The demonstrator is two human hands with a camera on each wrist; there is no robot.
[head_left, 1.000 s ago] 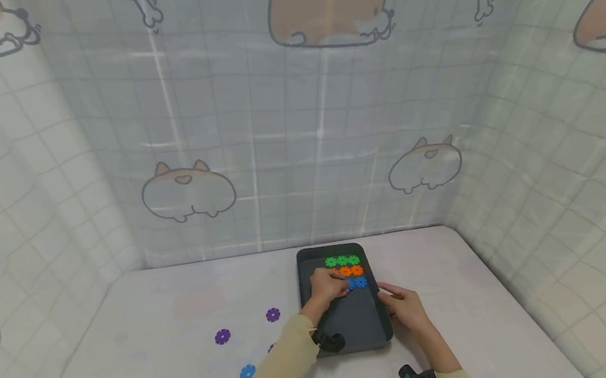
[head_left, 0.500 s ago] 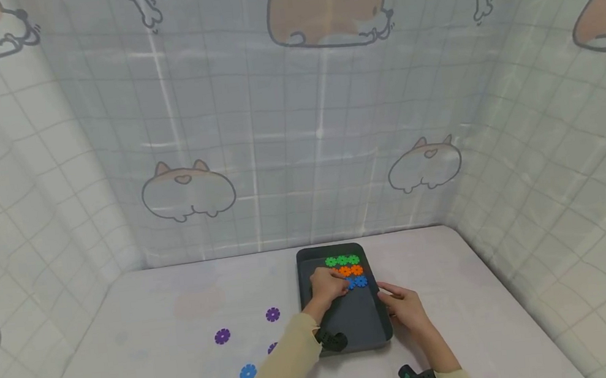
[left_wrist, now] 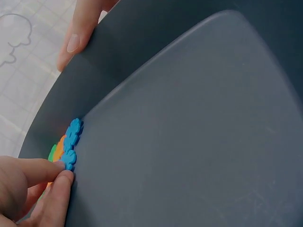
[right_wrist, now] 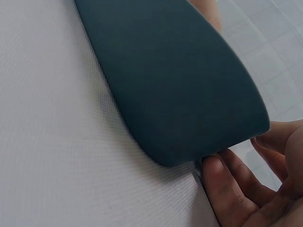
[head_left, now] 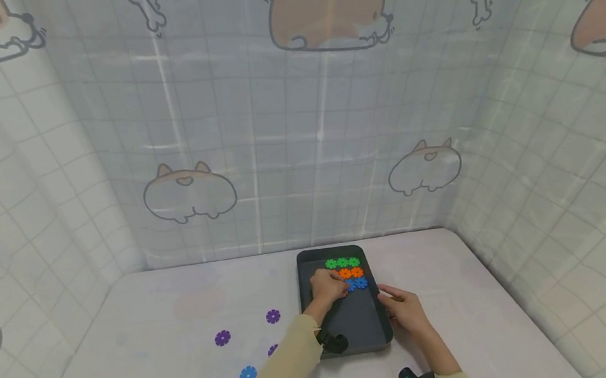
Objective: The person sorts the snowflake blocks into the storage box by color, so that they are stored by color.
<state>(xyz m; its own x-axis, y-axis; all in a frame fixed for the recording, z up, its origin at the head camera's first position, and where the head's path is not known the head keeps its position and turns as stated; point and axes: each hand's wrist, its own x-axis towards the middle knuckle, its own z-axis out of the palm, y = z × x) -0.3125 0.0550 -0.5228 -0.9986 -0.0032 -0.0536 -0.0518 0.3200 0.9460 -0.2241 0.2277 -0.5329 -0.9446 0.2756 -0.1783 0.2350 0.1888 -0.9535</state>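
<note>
A dark grey tray (head_left: 354,331) lies on the white table. Inside it are rows of flower-shaped plastic discs: green discs (head_left: 342,262), orange discs (head_left: 351,272) and blue discs (head_left: 361,282). My left hand (head_left: 327,287) reaches over the tray's left side and covers part of the rows. In the left wrist view, its thumb and finger pinch the blue disc (left_wrist: 69,158) at the near end of the blue row. On the tray's right side, my right hand (head_left: 406,310) holds the wall, thumb at the rim and fingertips (right_wrist: 215,165) low against the outside.
Left of the tray, purple discs (head_left: 222,338) and a loose blue disc (head_left: 248,376) lie on the table (head_left: 157,327). One purple disc is partly hidden by the left sleeve (head_left: 285,363). A patterned curtain (head_left: 299,152) encloses the back and sides.
Both hands stay in nearly the same place, the left at the blue row and the right at the tray's side. The view has shifted very slightly.
</note>
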